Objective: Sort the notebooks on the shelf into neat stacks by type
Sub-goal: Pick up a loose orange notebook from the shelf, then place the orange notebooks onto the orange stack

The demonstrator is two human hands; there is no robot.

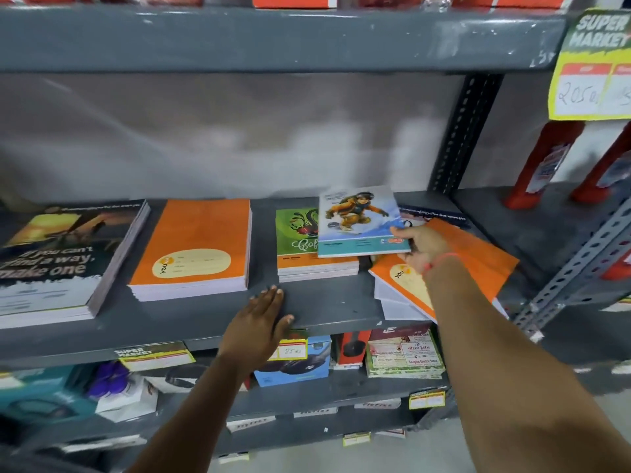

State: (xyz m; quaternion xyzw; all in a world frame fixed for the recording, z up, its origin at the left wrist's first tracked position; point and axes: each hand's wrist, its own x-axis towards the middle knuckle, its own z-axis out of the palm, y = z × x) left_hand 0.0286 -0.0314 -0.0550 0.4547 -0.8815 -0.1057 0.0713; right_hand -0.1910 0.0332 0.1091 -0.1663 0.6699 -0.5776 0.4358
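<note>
On the grey shelf (327,305) a dark quote-cover notebook stack (58,257) lies at the left, with an orange notebook stack (194,247) beside it. A short stack topped by a green notebook (295,240) sits in the middle. My right hand (421,245) grips a blue notebook with a cartoon figure (358,220), tilted above the green stack's right side. Under my right wrist lies a skewed pile of orange notebooks (478,257), with a dark blue notebook (433,213) behind it. My left hand (259,326) rests flat on the shelf's front edge, fingers apart.
A perforated steel upright (461,131) bounds the bay on the right, and red bottles (543,165) stand beyond it. The shelf above (273,39) overhangs. Boxes (293,363) and price tags (155,356) fill the shelf below. A yellow supermarket price sign (594,70) hangs top right.
</note>
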